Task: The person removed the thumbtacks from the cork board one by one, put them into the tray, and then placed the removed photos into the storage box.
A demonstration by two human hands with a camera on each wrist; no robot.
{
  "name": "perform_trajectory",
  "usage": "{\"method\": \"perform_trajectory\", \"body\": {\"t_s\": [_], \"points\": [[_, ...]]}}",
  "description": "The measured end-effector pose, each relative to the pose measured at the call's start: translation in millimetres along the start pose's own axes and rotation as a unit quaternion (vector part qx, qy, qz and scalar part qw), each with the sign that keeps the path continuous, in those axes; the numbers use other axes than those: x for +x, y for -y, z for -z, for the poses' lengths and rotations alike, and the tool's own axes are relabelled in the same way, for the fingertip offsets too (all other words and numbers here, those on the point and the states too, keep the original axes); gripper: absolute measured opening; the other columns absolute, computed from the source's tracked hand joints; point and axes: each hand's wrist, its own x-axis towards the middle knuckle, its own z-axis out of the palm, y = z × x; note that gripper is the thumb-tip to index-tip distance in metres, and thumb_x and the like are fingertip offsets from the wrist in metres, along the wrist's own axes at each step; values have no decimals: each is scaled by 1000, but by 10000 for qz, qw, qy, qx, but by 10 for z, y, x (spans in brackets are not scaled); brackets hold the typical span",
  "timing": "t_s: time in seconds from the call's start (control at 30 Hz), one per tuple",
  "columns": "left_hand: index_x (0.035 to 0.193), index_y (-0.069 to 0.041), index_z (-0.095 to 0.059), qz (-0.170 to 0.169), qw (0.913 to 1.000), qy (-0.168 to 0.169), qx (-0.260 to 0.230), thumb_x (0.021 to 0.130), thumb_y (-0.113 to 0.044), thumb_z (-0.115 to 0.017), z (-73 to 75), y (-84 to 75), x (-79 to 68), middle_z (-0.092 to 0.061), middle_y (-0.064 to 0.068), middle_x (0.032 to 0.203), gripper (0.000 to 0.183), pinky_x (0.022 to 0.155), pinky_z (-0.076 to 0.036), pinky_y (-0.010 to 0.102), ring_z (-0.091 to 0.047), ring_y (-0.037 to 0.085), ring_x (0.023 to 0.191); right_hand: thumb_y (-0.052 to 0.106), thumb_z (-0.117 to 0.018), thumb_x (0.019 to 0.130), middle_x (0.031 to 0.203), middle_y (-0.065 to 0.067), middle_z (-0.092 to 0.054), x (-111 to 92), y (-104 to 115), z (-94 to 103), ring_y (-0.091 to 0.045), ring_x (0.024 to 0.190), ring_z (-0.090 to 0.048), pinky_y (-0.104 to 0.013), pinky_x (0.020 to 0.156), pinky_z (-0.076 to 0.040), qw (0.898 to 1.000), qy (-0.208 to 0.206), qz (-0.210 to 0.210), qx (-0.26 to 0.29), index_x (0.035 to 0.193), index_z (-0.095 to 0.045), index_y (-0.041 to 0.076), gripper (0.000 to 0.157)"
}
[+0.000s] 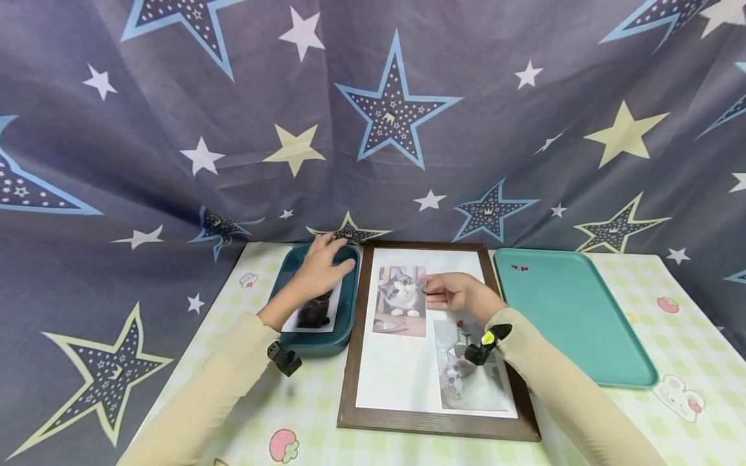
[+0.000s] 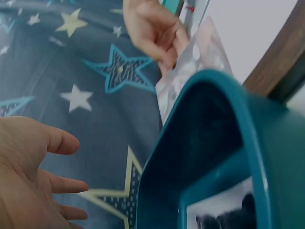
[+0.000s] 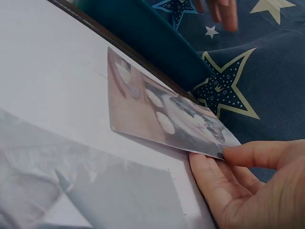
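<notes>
My right hand [image 1: 457,292] pinches the right edge of a cat photo [image 1: 399,301] between thumb and fingers, over the white board of a brown-framed board [image 1: 396,382]. In the right wrist view the photo [image 3: 167,112] lies tilted close over the white surface. A second, greyish cat photo [image 1: 472,378] lies at the board's lower right, with a red pin [image 1: 460,323] near its top edge. My left hand [image 1: 320,272], fingers spread and holding nothing, hovers above the dark teal bin [image 1: 344,323]. Inside the bin is a photo of a black cat [image 1: 315,314].
Right of the frame lies a green tray [image 1: 577,317] with a few red pins [image 1: 520,267] near its far left corner. A checked cloth [image 1: 326,395] covers the table. Behind it hangs a dark star-patterned curtain [image 1: 495,129].
</notes>
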Motion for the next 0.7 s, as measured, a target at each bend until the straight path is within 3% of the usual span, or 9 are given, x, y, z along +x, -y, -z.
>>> {"method": "perform_trajectory", "body": {"t_s": [0.33,0.53,0.7], "points": [[156,0,-38,497,9976,-418,-230,104,-28,-51,260,345,-45,-11,28,168,59,123,-12,68,2,47,157,-6,-47,101,83,1,-62,-7,9,27,-14,78,-65,-29,74,-61,9997,217,25,147,162,-23,6,66],[158,-1,-32,891,9950,-364,-275,105,-30,-48,357,515,-86,-7,28,168,62,120,-24,67,-12,50,154,-6,-47,102,82,0,-63,-23,32,59,-14,77,-66,-29,74,-61,9991,305,21,309,157,-30,6,59],[160,-2,-27,1195,9917,-295,-368,104,-29,-47,397,619,-117,-12,29,167,65,120,-25,65,-19,51,152,-6,-45,103,84,0,-62,-41,38,84,-14,78,-66,-29,74,-61,9985,386,96,380,146,-40,8,46]]}}
